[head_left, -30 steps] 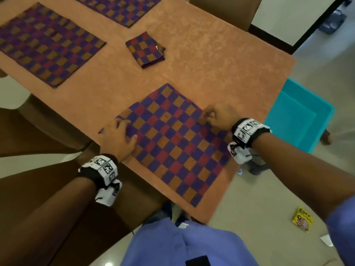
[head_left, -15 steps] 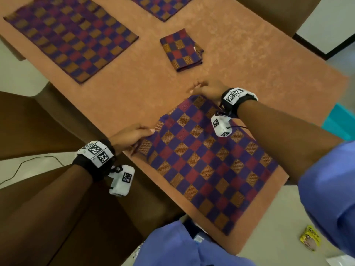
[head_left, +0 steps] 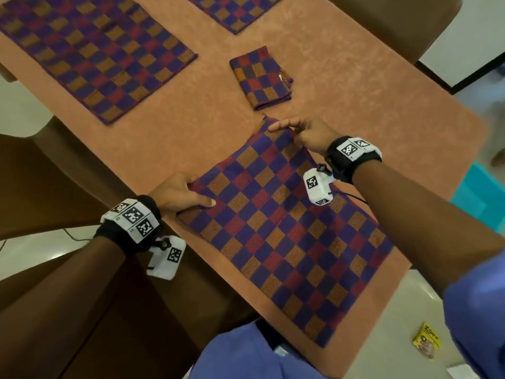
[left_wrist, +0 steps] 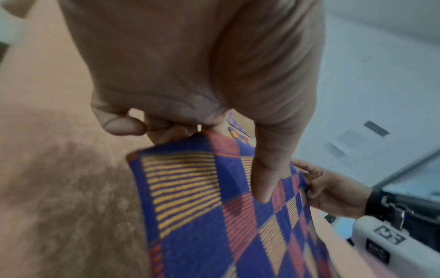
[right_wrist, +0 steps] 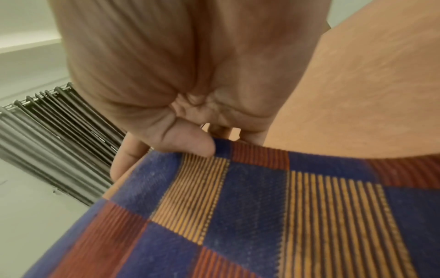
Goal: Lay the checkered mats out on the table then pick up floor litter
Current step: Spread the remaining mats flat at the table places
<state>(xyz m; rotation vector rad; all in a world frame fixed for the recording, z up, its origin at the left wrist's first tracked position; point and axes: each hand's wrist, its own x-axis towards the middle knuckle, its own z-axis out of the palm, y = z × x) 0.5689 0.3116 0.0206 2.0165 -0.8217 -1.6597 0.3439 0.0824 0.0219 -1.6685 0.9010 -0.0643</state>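
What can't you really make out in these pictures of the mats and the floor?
- Yellow packet on the floor, head view: its print is too small to read.
- Folded mat, head view: whether it is one mat or several, the folds hide.
- Far mat, head view: cut off by the top edge.
- Left hand, left wrist view: the mat being laid hides most of its fingers.

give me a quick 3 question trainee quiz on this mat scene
1. True or false: the folded mat is still folded on the table.
2. Which hand grips the near mat at its far corner? A left hand B right hand
3. Fill in: the yellow packet lies on the ____.

Key: 1 true; 2 B; 3 floor
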